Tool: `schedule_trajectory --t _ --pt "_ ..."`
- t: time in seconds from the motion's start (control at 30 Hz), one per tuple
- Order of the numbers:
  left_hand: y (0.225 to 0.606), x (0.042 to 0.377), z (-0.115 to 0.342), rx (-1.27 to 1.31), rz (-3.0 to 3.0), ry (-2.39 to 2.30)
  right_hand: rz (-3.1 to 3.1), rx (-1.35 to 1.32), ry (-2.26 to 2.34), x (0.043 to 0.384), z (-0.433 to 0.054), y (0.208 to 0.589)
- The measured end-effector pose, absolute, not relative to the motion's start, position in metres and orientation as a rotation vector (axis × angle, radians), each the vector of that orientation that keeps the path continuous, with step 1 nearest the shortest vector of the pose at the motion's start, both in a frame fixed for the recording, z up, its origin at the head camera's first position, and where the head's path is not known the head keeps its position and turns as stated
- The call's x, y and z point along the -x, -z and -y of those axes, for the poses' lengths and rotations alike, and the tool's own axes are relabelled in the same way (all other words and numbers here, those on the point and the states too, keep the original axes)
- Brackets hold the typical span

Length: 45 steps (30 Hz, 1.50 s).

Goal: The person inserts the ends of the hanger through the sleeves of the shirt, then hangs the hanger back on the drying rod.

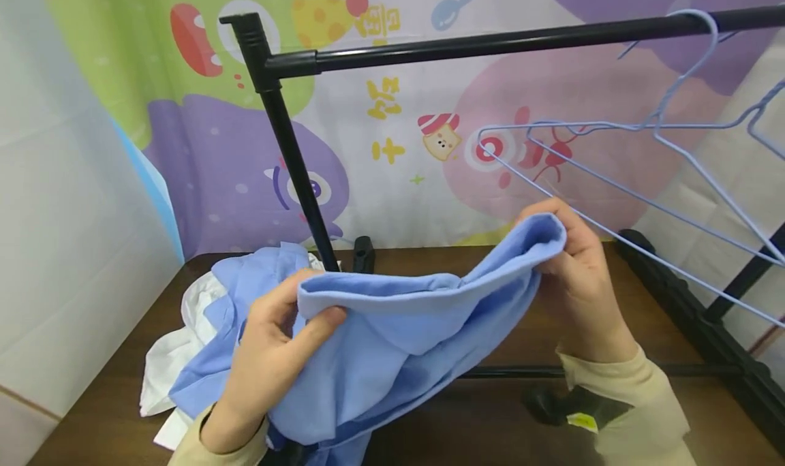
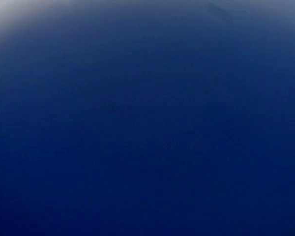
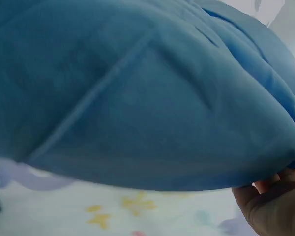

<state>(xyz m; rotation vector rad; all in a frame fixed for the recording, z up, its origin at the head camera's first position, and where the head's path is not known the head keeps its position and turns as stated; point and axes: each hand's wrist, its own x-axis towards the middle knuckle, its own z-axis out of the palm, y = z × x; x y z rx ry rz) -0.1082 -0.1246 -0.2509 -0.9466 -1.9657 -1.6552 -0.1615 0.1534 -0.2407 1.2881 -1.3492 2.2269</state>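
Note:
A light blue garment (image 1: 392, 336) hangs in folds between both hands, its banded edge stretched across at the top. My left hand (image 1: 270, 357) pinches the left end of that band, thumb in front. At the other end, held higher, my right hand (image 1: 579, 282) grips the band. Seen in the right wrist view, the cloth (image 3: 137, 118) spreads wide, and the right hand's fingers (image 3: 280, 211) hold it at the lower right. Dark blue fills the left wrist view, with no hand showing there.
A black clothes rack (image 1: 466, 49) stands on the brown tabletop (image 1: 619, 411). Light blue wire hangers (image 1: 662, 122) hang from its right part, close to the right hand. White and blue clothes (image 1: 205, 302) lie piled at left. A patterned curtain (image 1: 392, 200) covers the back.

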Motion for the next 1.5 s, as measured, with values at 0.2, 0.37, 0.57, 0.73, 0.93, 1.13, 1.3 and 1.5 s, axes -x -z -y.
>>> schedule_trajectory --t 0.2,0.37,0.57,0.73,0.93,1.13,1.3,1.5 --pt "0.271 0.133 0.104 1.141 2.073 2.0 1.454 -1.212 -2.334 0.179 -0.132 0.262" --pt "0.289 0.146 0.08 1.22 2.177 2.038 1.687 -0.983 -2.221 0.181 -0.114 0.273" --pt "0.299 0.148 0.069 1.249 2.274 1.869 1.789 -0.837 -2.093 0.177 -0.106 0.283" --pt "0.302 0.152 0.07 1.325 2.233 1.757 1.793 -0.882 -2.153 0.172 -0.105 0.289" --pt "0.302 0.15 0.07 1.103 2.237 1.733 1.779 -0.602 -2.112 0.174 -0.103 0.291" --pt "0.299 0.151 0.074 0.71 2.203 1.601 1.914 -0.522 -1.875 0.17 -0.101 0.29" --pt "0.299 0.153 0.078 0.573 2.139 1.519 2.119 -0.721 -1.839 0.154 -0.093 0.289" --pt "0.305 0.149 0.073 0.649 2.202 1.254 2.22 -0.983 -1.804 0.146 -0.087 0.292"
